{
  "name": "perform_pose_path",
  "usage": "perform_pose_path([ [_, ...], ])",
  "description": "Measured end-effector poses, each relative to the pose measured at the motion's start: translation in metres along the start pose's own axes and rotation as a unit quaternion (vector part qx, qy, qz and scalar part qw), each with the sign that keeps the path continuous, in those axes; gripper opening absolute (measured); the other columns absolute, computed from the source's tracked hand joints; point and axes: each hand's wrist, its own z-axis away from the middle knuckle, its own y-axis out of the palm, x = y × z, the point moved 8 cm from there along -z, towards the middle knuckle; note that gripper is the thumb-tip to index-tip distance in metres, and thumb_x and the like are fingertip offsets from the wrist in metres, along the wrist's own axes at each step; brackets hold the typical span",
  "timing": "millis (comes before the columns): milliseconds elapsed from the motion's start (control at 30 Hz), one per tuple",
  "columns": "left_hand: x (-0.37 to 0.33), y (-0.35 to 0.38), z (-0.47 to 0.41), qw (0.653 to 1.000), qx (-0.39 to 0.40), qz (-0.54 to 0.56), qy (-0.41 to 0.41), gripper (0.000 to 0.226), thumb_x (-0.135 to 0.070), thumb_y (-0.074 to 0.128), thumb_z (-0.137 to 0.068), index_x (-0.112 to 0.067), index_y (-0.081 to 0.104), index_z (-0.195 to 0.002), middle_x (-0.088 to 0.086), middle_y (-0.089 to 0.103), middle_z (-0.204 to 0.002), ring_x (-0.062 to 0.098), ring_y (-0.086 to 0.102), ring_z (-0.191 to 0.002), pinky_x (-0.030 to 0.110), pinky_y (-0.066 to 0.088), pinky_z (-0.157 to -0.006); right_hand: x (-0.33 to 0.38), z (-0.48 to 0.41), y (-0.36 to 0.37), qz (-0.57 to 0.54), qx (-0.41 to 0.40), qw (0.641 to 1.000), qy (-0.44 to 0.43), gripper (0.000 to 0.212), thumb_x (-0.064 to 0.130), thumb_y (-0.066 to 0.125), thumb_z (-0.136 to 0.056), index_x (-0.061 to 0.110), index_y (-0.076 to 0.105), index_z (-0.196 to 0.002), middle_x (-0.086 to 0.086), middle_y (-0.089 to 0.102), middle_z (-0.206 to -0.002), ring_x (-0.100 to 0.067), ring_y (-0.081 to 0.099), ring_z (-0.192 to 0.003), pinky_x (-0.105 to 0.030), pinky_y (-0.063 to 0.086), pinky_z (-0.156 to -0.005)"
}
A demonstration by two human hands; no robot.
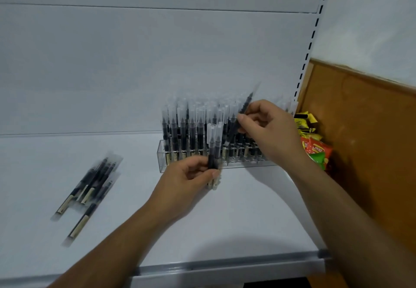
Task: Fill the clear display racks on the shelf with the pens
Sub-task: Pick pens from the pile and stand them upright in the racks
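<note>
Toward the shelf's [225, 220] left edge, loose pens [90, 188] lie flat. Our left hand [189, 179] grips two pens [213, 150] upright, caps up, just in front of the rack [160, 159]. The rack sits near the back right corner and looks almost full. Our right hand [267, 134] pinches one pen [244, 107] above it, long axis tilted, cap up and rightward, lower end hidden among the standing pens. We judge it must swing upright over a free slot; the right hand is nearer. Packets [315, 150] lie past the right edge.
</note>
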Motion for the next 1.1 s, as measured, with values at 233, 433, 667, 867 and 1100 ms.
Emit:
perform_pose_path([
  [233, 0.000, -0.001, 0.000, 1.000, -0.009, 0.009, -0.002, 0.014, 0.000, 0.066, -0.084, -0.007, 0.072, -0.095, 0.005, 0.072, -0.081, 0.005, 0.064, -0.071, 0.011, 0.050, -0.067, 0.004, -0.006, 0.014, 0.085, 0.045, 0.995, -0.027, 0.011, 0.031, 0.070, -0.088, 0.031, 0.059, -0.087, 0.013, 0.068, -0.078, -0.010, 0.069, -0.076, -0.033, 0.058, -0.076],
  [433, 0.000, 0.000, 0.000, 0.999, -0.010, 0.031, -0.011, 0.016, 0.004, 0.064, -0.085, -0.003, 0.071, -0.097, 0.001, 0.071, -0.077, 0.002, 0.064, -0.068, 0.009, 0.049, -0.063, -0.002, -0.005, 0.030, 0.194, 0.101, 0.976, -0.025, 0.008, 0.038, 0.068, -0.088, 0.033, 0.062, -0.086, 0.017, 0.063, -0.074, -0.004, 0.061, -0.074, -0.031, 0.054, -0.072],
  [667, -0.002, -0.001, 0.000, 1.000, -0.015, 0.001, -0.003, 0.016, 0.001, 0.065, -0.085, -0.004, 0.072, -0.099, 0.008, 0.071, -0.083, 0.004, 0.064, -0.070, 0.009, 0.049, -0.064, -0.004, -0.009, 0.031, 0.245, 0.083, 0.966, -0.023, 0.016, 0.042, 0.065, -0.089, 0.033, 0.058, -0.079, 0.014, 0.053, -0.062, -0.006, 0.052, -0.064, -0.032, 0.052, -0.069],
  [867, -0.001, -0.003, -0.001, 0.999, -0.016, -0.032, 0.005, 0.015, -0.004, 0.068, -0.085, -0.011, 0.073, -0.098, 0.009, 0.073, -0.087, 0.006, 0.066, -0.074, 0.010, 0.049, -0.067, -0.006, -0.006, 0.032, 0.267, 0.088, 0.959, -0.016, 0.018, 0.044, 0.065, -0.088, 0.033, 0.057, -0.076, 0.016, 0.053, -0.061, -0.011, 0.056, -0.070, -0.030, 0.049, -0.070],
  [1100, -0.001, -0.003, 0.000, 1.000, -0.012, -0.017, 0.004, 0.015, -0.001, 0.067, -0.085, -0.005, 0.072, -0.098, 0.015, 0.072, -0.087, 0.007, 0.065, -0.071, 0.011, 0.049, -0.065, -0.010, 0.007, 0.031, 0.273, 0.099, 0.957, -0.007, 0.014, 0.043, 0.063, -0.090, 0.031, 0.069, -0.086, 0.015, 0.056, -0.062, -0.008, 0.057, -0.068, -0.028, 0.048, -0.065],
])
